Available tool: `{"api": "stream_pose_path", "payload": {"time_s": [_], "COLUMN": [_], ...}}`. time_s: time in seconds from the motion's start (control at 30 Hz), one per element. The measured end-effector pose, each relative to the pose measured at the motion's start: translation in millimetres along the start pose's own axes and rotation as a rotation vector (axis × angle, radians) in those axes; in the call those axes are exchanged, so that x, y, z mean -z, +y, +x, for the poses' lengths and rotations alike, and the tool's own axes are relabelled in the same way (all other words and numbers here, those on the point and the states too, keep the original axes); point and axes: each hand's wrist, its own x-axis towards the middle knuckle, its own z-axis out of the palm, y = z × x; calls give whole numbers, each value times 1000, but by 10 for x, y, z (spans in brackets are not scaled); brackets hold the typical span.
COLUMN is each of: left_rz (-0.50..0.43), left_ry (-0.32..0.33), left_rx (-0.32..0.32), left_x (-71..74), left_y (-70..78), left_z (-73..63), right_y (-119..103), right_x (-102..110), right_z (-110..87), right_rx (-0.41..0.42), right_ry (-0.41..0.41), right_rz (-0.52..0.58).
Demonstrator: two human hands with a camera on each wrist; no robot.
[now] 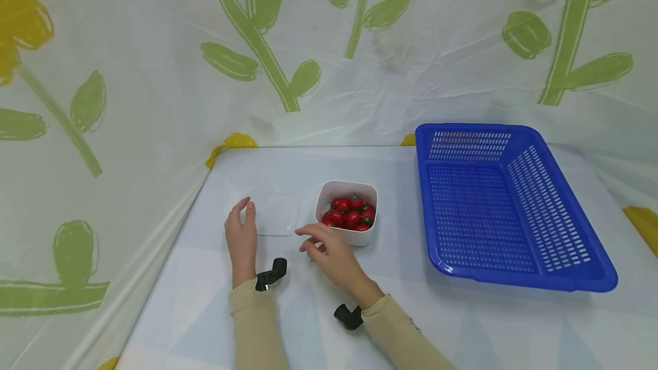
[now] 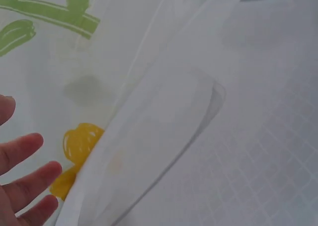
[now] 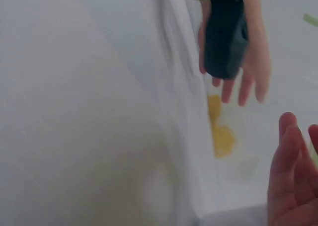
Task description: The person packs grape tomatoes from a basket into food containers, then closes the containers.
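A white square container (image 1: 362,237) stands on the table and holds several small, glossy red fruits (image 1: 353,219) with green stems. Left of it lies a clear, rounded-square lid (image 1: 277,216), flat on the tabletop; its edge and one corner show in the left wrist view. My left hand (image 1: 241,238) is beside the lid's left edge, fingers loosely bent and apart, holding nothing. Between the lid and the container's near corner hovers my right hand (image 1: 329,256), its fingers relaxed and nothing in them. Both hands (image 3: 293,181) appear in the right wrist view.
A large blue plastic basket (image 1: 483,216) with slotted sides sits at the right of the table (image 1: 319,330). Behind and to the left hangs a white curtain (image 1: 154,73) printed with green leaves and yellow flowers. Each wrist wears a black camera mount (image 1: 272,273).
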Motion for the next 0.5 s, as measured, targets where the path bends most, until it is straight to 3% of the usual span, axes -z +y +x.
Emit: {"api": "stream_pose_path", "payload": {"time_s": [0.2, 0.37, 0.5], "left_rz": [94, 135, 149], "left_ry": [-80, -171, -168], "left_rx": [73, 99, 75], "left_x": [-4, -6, 9], "left_y": [-62, -66, -54], "left_z": [19, 10, -3], "right_y": [-17, 189, 415], "right_x": [-71, -106, -158], "right_z": [-10, 22, 56], "right_rx": [-200, -277, -304], "right_ry": [-179, -230, -261], "right_rz": [233, 424, 536]}}
